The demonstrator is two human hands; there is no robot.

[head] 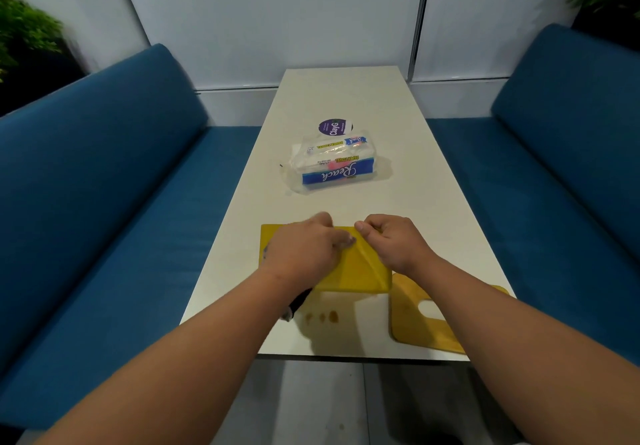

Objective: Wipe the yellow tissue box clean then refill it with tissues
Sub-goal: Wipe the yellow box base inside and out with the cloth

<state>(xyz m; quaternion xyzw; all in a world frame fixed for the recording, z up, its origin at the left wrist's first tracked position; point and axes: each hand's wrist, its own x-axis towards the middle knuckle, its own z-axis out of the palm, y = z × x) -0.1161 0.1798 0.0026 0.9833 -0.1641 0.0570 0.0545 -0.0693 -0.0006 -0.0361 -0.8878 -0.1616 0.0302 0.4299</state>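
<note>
Yellow flat box (349,271), hands (304,250) gripping

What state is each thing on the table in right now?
yellow tissue box: on the table's near end, both hands on it
left hand: resting on the box top, fingers curled at its far edge
right hand: gripping the box's far right edge
tissue pack: lying mid-table, untouched
wooden lid: off, lying flat beside the box
table: brownish spots near its front edge

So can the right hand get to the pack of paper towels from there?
Probably yes: the bare white table lies open between the right hand and the plastic-wrapped paper towel pack, though it must release the yellow tissue box first.
</note>
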